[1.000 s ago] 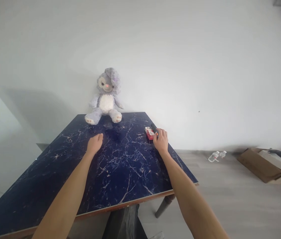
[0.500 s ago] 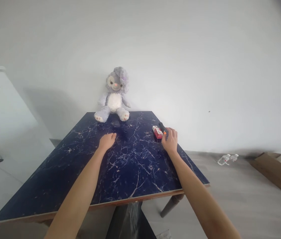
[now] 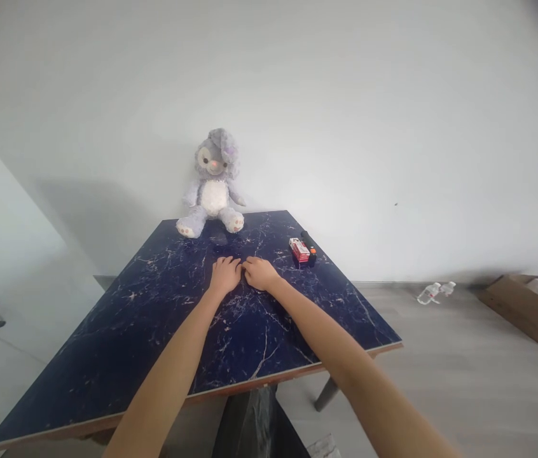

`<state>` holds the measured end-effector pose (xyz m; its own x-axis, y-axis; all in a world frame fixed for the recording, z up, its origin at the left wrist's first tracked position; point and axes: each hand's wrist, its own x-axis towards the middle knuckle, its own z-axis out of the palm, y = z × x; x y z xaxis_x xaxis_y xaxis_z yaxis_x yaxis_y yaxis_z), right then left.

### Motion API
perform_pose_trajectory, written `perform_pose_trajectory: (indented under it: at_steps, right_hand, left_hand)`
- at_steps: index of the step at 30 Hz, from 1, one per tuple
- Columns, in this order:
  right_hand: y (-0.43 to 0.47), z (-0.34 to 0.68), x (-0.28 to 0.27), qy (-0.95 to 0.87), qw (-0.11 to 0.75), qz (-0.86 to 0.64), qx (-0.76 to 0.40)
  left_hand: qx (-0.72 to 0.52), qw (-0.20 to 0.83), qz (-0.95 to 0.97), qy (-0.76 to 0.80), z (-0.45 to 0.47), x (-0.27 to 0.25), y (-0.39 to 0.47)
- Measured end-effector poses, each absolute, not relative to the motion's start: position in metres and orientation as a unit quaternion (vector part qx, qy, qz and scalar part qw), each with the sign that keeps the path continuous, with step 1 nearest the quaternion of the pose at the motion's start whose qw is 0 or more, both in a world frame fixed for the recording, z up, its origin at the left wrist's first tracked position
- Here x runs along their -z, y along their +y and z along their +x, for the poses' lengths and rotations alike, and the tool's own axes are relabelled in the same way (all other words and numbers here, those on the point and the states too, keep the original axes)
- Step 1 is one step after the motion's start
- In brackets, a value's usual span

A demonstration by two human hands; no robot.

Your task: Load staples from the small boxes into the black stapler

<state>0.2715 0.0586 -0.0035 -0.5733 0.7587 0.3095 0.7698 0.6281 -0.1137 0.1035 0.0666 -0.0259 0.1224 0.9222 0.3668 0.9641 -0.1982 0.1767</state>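
My left hand (image 3: pixel 226 275) and my right hand (image 3: pixel 258 273) meet over the middle of the dark blue marbled table (image 3: pixel 154 331). The fingers of both are curled, and their tips come together between the hands. Whatever they hold, if anything, is hidden or too small to name. To the right of my right hand lies a small red and white box (image 3: pixel 299 250). Against that box rests a black cylindrical object with an orange spot (image 3: pixel 312 250); no hand touches either one.
A lilac plush toy (image 3: pixel 213 197) sits at the table's back edge against the wall. On the left stands a white cabinet (image 3: pixel 6 242) with a dark handle. Clear plastic bottles (image 3: pixel 428 293) and a cardboard box (image 3: pixel 521 312) are on the floor at right.
My right hand has left the black object by the red box and come left to meet my left hand. My left hand has shifted a little right. The view has tilted slightly.
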Motion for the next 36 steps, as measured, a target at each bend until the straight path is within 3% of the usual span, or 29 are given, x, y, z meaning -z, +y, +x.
perform_pose_trajectory:
  at_steps: [6,20,23,25,27,29,32,36]
  right_hand:
    - [0.069,0.271,0.015,-0.850,0.203,-0.485,0.017]
    - [0.066,0.297,0.008,-0.856,0.304,-0.406,0.099]
    - [0.074,0.333,-0.004,-0.785,0.379,-0.475,0.120]
    - [0.083,0.362,-0.006,-0.649,0.456,-0.594,0.134]
    - [0.091,0.389,-0.002,-0.530,0.474,-0.695,0.109]
    - [0.097,0.410,0.005,-0.447,0.446,-0.774,0.040]
    - [0.106,0.426,0.013,-0.477,0.349,-0.803,-0.082]
    - [0.111,0.422,0.015,-0.535,0.313,-0.780,-0.092]
  left_hand:
    - [0.183,0.036,-0.749,-0.636,0.099,0.031,0.072]
    - [0.198,0.068,-0.760,-0.615,0.101,0.026,0.071]
    - [0.218,0.080,-0.758,-0.610,0.097,0.022,0.068]
    - [0.242,0.083,-0.750,-0.609,0.095,0.019,0.065]
    - [0.254,0.077,-0.753,-0.601,0.094,0.015,0.058]
    - [0.246,0.068,-0.769,-0.586,0.091,0.013,0.047]
    - [0.245,0.051,-0.792,-0.557,0.081,0.010,0.028]
    - [0.295,-0.025,-0.776,-0.556,0.062,0.008,0.015]
